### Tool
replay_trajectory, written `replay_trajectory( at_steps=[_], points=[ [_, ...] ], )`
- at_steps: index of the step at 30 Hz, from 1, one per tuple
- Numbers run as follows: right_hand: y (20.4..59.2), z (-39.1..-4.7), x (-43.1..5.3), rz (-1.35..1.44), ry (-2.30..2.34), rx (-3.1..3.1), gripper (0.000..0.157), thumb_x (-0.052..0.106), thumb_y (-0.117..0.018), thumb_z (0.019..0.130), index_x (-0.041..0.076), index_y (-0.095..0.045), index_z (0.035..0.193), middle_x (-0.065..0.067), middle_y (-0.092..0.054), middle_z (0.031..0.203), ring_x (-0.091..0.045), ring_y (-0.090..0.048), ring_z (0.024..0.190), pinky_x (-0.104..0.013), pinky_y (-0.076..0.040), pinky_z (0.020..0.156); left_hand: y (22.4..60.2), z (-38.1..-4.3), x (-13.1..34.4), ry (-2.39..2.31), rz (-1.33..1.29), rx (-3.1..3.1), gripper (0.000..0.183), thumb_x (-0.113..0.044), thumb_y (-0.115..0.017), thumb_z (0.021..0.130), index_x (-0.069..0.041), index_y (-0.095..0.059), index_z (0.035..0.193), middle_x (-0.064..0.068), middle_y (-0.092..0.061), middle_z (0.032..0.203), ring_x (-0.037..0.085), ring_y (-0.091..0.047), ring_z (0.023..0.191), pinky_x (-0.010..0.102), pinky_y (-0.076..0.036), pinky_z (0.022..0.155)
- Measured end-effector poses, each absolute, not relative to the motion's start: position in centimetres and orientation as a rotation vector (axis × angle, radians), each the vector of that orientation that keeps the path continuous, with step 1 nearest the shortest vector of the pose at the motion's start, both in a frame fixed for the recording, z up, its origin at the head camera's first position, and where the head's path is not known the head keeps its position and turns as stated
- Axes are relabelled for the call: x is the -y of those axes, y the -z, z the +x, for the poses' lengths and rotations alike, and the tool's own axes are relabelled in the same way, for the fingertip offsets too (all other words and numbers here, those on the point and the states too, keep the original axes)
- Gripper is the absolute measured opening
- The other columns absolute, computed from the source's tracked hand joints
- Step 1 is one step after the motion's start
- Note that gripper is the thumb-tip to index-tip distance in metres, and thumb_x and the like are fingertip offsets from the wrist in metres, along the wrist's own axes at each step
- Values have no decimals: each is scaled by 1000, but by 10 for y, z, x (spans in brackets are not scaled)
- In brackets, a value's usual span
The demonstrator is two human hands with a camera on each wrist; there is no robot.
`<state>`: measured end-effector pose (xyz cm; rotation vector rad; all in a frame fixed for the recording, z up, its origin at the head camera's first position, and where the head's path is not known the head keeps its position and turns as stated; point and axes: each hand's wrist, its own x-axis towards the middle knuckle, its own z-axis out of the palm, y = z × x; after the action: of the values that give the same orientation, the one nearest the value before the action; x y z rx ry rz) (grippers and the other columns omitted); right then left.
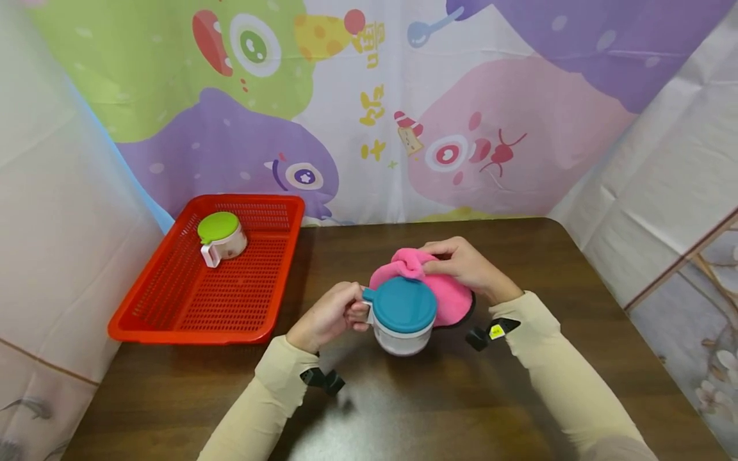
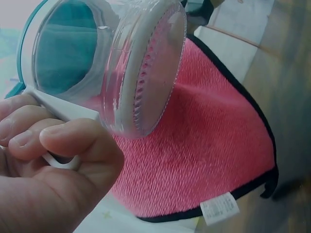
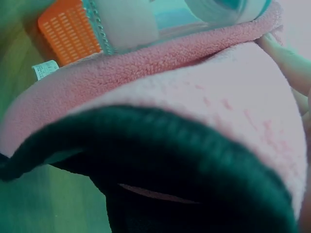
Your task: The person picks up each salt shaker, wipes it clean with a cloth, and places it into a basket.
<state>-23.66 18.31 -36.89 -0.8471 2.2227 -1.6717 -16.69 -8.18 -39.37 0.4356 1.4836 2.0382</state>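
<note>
A clear seasoning jar with a teal lid [image 1: 405, 305] is held up over the table, its white handle gripped by my left hand [image 1: 330, 315]. Seen in the left wrist view, the fingers curl round the handle and the jar's ribbed base [image 2: 148, 82] faces right. Behind the jar hangs a pink cloth [image 1: 454, 298] with a dark edge and a small white tag [image 2: 219, 208]. My right hand [image 1: 461, 261] pinches a bunched fold of it beside the lid. In the right wrist view the cloth [image 3: 141, 70] lies along the jar's side [image 3: 127, 24].
A red plastic basket [image 1: 190, 335] stands at the left of the dark wooden table [image 1: 403, 410]. Inside it sits a similar jar with a green lid [image 1: 219, 226]. A printed cartoon curtain [image 1: 369, 186] hangs right behind the table's far edge.
</note>
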Motion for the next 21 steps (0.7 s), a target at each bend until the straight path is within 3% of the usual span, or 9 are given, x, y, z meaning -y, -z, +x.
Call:
replay_trajectory(
  at_steps=[9, 16, 21],
  points=[
    [369, -230, -193, -714, 1678, -2284, 38, 8, -73, 82, -7, -65, 116, 10, -68, 95, -14, -60, 88, -21, -54, 71, 396, -169, 87, -2069, 415, -1478, 32, -11, -33, 89, -14, -33, 58, -5, -29, 55, 11, -28, 52, 24, -31, 57],
    [370, -226, -200, -746, 1702, -2255, 27, 10, -74, 83, 25, -75, 105, 7, -69, 95, -16, -61, 86, -23, -54, 71, 396, -170, 91, -2096, 391, -1472, 30, -10, -33, 89, -14, -34, 59, -5, -29, 56, 11, -28, 52, 25, -32, 57],
    [374, -224, -202, -722, 1705, -2250, 29, 9, -73, 83, 30, -75, 102, 9, -70, 94, -14, -61, 86, -22, -54, 72, 396, -170, 91, -2084, 388, -1474, 30, -10, -33, 88, -15, -34, 58, -5, -30, 56, 10, -29, 52, 24, -32, 57]
  ],
)
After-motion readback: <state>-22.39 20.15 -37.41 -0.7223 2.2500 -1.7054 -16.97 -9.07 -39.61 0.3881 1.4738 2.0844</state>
